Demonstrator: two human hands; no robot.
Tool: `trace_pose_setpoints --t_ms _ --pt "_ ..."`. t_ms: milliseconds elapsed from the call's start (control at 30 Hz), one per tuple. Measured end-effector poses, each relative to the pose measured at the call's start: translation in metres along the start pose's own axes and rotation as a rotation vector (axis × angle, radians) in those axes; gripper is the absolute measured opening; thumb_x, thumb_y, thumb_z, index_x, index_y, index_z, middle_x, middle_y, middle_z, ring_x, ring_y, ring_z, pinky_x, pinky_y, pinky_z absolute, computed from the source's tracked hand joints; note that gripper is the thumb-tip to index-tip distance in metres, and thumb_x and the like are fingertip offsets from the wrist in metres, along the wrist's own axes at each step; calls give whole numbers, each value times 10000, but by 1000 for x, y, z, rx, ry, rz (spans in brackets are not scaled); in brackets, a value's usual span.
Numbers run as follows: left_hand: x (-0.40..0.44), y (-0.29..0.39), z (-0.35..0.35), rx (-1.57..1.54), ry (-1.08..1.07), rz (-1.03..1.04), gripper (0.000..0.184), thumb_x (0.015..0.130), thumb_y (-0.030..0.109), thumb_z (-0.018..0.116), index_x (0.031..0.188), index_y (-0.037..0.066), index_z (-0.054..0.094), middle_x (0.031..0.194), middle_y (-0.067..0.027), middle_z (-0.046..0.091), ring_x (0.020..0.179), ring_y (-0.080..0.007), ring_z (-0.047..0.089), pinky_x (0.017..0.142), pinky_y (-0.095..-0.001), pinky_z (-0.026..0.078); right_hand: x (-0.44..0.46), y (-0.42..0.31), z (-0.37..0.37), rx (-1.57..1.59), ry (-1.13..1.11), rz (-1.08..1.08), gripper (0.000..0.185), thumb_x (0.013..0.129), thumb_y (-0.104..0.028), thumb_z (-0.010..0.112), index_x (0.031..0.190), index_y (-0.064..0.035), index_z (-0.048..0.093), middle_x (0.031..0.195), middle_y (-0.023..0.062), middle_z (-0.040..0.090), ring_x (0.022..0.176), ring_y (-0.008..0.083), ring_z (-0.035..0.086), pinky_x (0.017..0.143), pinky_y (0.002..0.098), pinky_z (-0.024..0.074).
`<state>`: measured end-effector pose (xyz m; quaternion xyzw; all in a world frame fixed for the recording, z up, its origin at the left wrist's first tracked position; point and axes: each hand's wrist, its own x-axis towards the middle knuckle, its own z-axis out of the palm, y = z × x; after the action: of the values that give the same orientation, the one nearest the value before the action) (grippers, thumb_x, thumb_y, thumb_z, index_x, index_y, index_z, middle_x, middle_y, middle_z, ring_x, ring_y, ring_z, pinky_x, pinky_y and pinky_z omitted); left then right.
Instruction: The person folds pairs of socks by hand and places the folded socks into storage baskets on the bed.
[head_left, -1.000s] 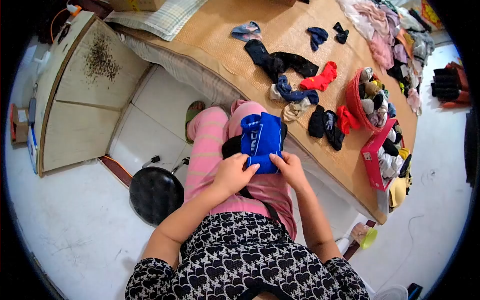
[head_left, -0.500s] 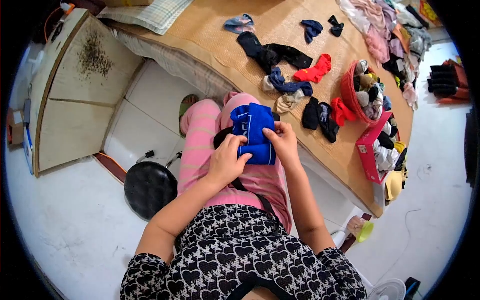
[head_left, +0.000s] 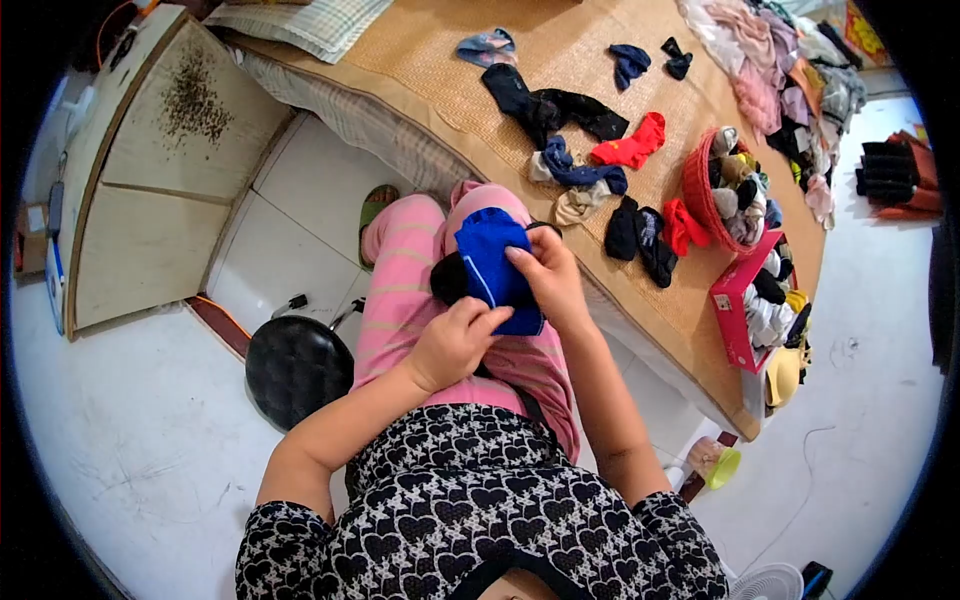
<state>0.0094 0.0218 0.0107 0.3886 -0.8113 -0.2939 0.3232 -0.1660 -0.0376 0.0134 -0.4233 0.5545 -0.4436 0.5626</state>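
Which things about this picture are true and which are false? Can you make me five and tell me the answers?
1. The left hand and right hand both touch the blue cloth with a white stripe. True.
2. The bright red fabric sock lies on the tan woven mat. True.
3. The round red woven basket is empty. False: it is full of mixed-colour fabric bundles.
4. The round black padded seat is on the mat. False: white floor is around it.
5. The pink rectangular box is beside the basket. True.
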Motion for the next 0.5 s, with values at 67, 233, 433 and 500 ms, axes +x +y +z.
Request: trace_pose_setpoints --t_ms 67,233,433,500 --pt "-3 -1 4 -24 -42 -211 389 704 46 688 1081 29 595 884 -111 488 836 -283 558 717 -360 492 8 31 2 -317 145 2 180 802 -76 692 887 -13 547 693 12 558 645 102 511 618 250 437" --pt "-2 -2 -2 -58 -15 -227 276 689 95 735 932 7 639 863 -110 481 830 -291 549 715 -373 477 0 28 11 -433 271 -206 151 795 -25 679 888 -33 560 802 14 533 694 82 490 605 218 406" --pt "-11 -14 6 -123 -95 -264 259 784 235 695 904 11 644 849 -118 499 842 -294 551 726 -391 466 -45 -24 -17 -722 55 -545 270 713 -81 718 959 -61 610 1097 103 567 997 272 525 815 338 452" --pt "-11 -25 13 -238 -143 -342 274 830 282 651 893 16 644 871 -132 513 856 -312 555 732 -410 463 -55 -26 -21 -824 -182 -677 309 691 -80 727 977 -70 613 1101 92 570 1022 291 508 846 359 448"
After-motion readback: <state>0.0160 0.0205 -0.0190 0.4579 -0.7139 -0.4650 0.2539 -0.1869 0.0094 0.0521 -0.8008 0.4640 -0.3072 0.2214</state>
